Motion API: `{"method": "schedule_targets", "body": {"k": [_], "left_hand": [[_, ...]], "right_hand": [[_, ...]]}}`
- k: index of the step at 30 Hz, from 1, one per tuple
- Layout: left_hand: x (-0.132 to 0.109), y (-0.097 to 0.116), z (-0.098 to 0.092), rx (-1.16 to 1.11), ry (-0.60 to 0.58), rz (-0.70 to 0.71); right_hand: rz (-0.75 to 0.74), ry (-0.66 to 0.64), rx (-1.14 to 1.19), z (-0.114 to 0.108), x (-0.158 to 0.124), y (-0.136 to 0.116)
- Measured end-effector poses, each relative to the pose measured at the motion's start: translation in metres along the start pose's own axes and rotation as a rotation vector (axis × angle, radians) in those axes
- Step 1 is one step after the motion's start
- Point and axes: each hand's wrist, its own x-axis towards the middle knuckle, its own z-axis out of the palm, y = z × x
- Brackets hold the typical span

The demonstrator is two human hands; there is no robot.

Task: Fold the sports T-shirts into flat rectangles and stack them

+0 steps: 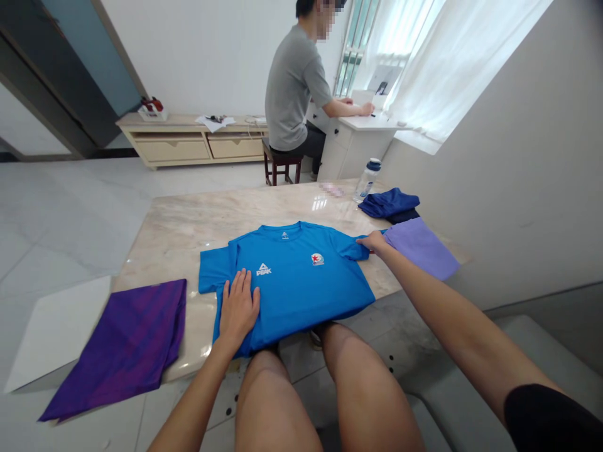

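Note:
A blue T-shirt (292, 289) lies front side up across the marble table, its collar pointing away from me and its hem hanging over the near edge. White lettering and a small round badge mark its chest. My left hand (240, 304) rests flat on the shirt's left side, fingers stretched out. Over at the right, my right hand (374, 242) pinches the end of the shirt's right sleeve. Just beyond that hand is a folded lilac cloth (421, 248). A folded purple garment (127, 342) lies left of the shirt.
Behind the lilac cloth sit a dark blue garment (391, 202) and a clear water bottle (366, 181). A white board (59, 326) is at the far left. Past the table (188, 216), a person (294, 88) sits on a stool at a white desk. A low cabinet (174, 149) lines the wall.

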Motion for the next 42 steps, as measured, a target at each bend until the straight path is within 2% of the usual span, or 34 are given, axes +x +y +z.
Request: {"method": "schedule_targets", "body": {"k": [3, 5, 7, 9, 11, 12, 14, 17, 21, 24, 27, 29, 30, 32, 35, 38, 42], "left_hand": [[0.002, 0.000, -0.001, -0.009, 0.006, -0.007], [0.003, 0.001, -0.002, -0.013, -0.003, -0.013], [0.004, 0.002, -0.003, -0.015, -0.013, -0.018], [0.004, 0.003, -0.005, -0.015, -0.020, -0.019], [0.003, 0.004, -0.006, -0.012, -0.021, -0.020], [0.003, 0.004, -0.006, -0.012, -0.021, -0.019], [0.004, 0.004, -0.006, -0.012, -0.018, -0.017], [0.005, 0.003, -0.007, -0.021, -0.013, -0.020], [0.003, 0.007, -0.007, -0.019, -0.031, -0.032], [-0.006, 0.011, -0.008, 0.028, -0.054, -0.032], [-0.013, 0.005, -0.016, 0.072, -0.089, 0.008], [-0.008, -0.007, -0.027, 0.089, -0.110, -0.003], [-0.003, -0.015, -0.034, 0.091, -0.113, -0.060], [0.015, -0.036, -0.050, 0.088, -0.107, -0.259], [0.051, -0.070, -0.065, 0.078, -0.113, -0.529], [0.084, -0.095, -0.064, 0.090, -0.149, -0.662], [0.108, -0.108, -0.048, 0.089, -0.200, -0.741]], "right_hand": [[-0.018, 0.033, -0.129, -0.006, -0.006, -0.022], [-0.110, 0.046, -0.217, -0.006, -0.016, -0.043], [-0.168, -0.010, -0.225, -0.003, -0.028, -0.070], [-0.140, -0.182, -0.062, 0.002, -0.039, -0.097], [-0.109, -0.344, 0.213, 0.007, -0.046, -0.118], [-0.114, -0.371, 0.336, 0.009, -0.048, -0.125], [-0.163, -0.312, 0.457, 0.014, -0.051, -0.128], [-0.335, -0.175, 0.277, 0.029, -0.059, -0.106], [-0.687, -0.106, -0.122, 0.070, -0.091, -0.053], [-0.777, -0.086, -0.223, 0.103, -0.116, -0.020], [-0.784, -0.064, -0.134, 0.117, -0.117, -0.003], [-0.773, -0.049, -0.010, 0.111, -0.102, 0.006], [-0.766, -0.013, 0.056, 0.104, -0.092, 0.011], [-0.735, 0.105, 0.139, 0.087, -0.071, 0.027], [-0.674, 0.224, 0.085, 0.066, -0.052, 0.058], [-0.585, 0.233, -0.033, 0.058, -0.051, 0.079], [-0.454, 0.232, -0.153, 0.059, -0.061, 0.078]]}}
